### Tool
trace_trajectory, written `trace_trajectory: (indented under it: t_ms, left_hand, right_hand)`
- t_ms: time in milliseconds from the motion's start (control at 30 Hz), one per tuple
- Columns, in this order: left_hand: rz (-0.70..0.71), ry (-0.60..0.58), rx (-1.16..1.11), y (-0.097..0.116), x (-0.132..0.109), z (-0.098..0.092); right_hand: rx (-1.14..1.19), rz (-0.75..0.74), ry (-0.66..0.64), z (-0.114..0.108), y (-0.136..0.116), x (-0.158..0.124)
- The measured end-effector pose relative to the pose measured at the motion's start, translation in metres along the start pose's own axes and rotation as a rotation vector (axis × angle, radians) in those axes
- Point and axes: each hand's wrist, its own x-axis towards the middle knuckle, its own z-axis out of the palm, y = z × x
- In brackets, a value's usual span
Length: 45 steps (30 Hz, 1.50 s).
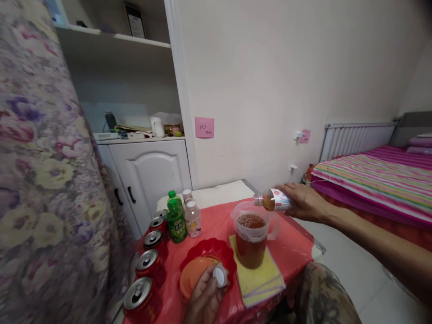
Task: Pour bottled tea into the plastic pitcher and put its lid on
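My right hand [297, 200] grips a labelled plastic bottle [278, 200] of brown drink, tipped nearly level with its open mouth over the rim of a clear pitcher [258, 236]. Brown liquid with foam on top fills much of that pitcher, which stands on a folded yellow cloth [261, 281]. Between the fingers of my left hand [205, 292] is a white bottle cap [220, 276]. This hand is over a red scalloped dish [205, 245], where an orange disc-shaped lid [194, 274] lies.
Several red drink cans [143, 297] line the table's left edge. Behind them stand green bottles [176, 222] and pale bottles with white caps [193, 220]. A red cloth [216, 216] covers the table; my knee [324, 292] is by its right edge.
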Motion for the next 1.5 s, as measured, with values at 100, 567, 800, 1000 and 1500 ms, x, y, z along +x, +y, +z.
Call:
trace_trajectory:
  t_ms: [100, 567, 800, 1000, 1500]
  left_hand:
    - [-0.013, 0.012, -0.004, 0.001, -0.001, 0.002]
    - [-0.012, 0.024, -0.001, -0.001, 0.000, 0.003]
    - [-0.017, 0.030, -0.001, -0.001, 0.000, 0.002]
    - [-0.015, 0.041, 0.004, -0.002, 0.000, 0.003]
    - [-0.011, 0.030, 0.003, -0.003, 0.003, -0.001]
  right_hand:
    - [-0.008, -0.012, -0.006, -0.002, 0.000, 0.001]
    - [-0.045, -0.043, 0.036, -0.005, 0.008, 0.003]
    - [-0.047, -0.033, 0.029, -0.010, 0.013, 0.004]
    - [-0.057, -0.030, 0.020, -0.013, 0.015, 0.007]
    - [-0.079, -0.020, 0.032, -0.019, 0.021, 0.014]
